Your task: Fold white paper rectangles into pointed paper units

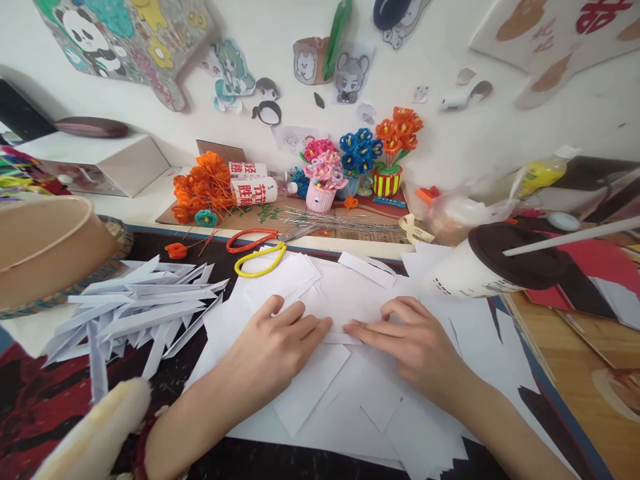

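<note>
A white sheet of paper (350,301) lies in front of me with a narrow fold along its near edge. My left hand (285,337) grips the left part of that fold, index finger stretched along it and the other fingers curled. On the right part, the fingertips of my right hand (413,333) press the same fold, closed together. Both thumbs are mostly hidden. Loose white sheets (313,393) spread underneath. Just beyond the left hand rest scissors (267,250) with one red and one yellow handle. A narrow folded paper strip (367,269) lies past the sheet.
Folded paper strips (140,307) are heaped at left, beside a round tan container (45,247). A lidded cup (493,260) with a straw stands at right. Along the wall are flower pots (320,197), orange flowers (203,183), bottles (255,191) and wires (350,221).
</note>
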### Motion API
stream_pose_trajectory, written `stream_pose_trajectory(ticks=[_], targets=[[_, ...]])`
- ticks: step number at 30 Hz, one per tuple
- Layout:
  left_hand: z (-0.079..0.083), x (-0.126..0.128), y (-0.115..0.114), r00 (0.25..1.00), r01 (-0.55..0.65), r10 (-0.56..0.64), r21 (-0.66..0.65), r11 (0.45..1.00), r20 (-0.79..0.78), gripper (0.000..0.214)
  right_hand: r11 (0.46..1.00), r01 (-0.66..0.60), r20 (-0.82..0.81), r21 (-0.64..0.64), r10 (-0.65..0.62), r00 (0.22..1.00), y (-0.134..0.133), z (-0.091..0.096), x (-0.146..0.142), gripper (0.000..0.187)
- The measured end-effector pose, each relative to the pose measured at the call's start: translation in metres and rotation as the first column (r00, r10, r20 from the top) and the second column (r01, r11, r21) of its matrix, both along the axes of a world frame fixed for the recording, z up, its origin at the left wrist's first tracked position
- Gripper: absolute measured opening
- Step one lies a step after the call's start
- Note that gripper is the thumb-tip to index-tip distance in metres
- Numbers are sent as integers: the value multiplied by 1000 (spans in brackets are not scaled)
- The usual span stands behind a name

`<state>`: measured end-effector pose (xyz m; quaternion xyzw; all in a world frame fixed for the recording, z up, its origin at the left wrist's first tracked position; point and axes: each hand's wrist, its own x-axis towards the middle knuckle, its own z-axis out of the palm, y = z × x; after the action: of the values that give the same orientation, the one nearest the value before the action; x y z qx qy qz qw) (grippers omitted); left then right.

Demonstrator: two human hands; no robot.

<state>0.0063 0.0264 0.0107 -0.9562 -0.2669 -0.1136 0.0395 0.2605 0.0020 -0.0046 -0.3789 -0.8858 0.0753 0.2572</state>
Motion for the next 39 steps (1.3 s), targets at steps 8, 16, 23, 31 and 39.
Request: stream_pose_trajectory(ticks=[8, 16, 23, 31, 39], targets=[[15, -6, 2, 997, -73, 75, -184, 980, 0, 42, 975, 68, -58, -212, -82, 995, 2, -2, 4, 97], [4, 7, 7, 960, -246, 264, -173, 954, 91, 31, 847, 143, -121, -512, -236, 964, 1, 4, 6, 70], [7, 24, 5, 977, -201, 209, -161, 966, 34, 10, 895, 194, -90, -402, -250, 964, 4, 15, -22, 18], [7, 27, 5, 983, -185, 184, -103, 977, -18, 10, 911, 253, 31, -325, -257, 966, 9, 15, -35, 12], [14, 20, 0, 994, -88, 87, -14, 996, -62, 9, 975, 153, 104, -161, -137, 985, 2, 21, -25, 17]])
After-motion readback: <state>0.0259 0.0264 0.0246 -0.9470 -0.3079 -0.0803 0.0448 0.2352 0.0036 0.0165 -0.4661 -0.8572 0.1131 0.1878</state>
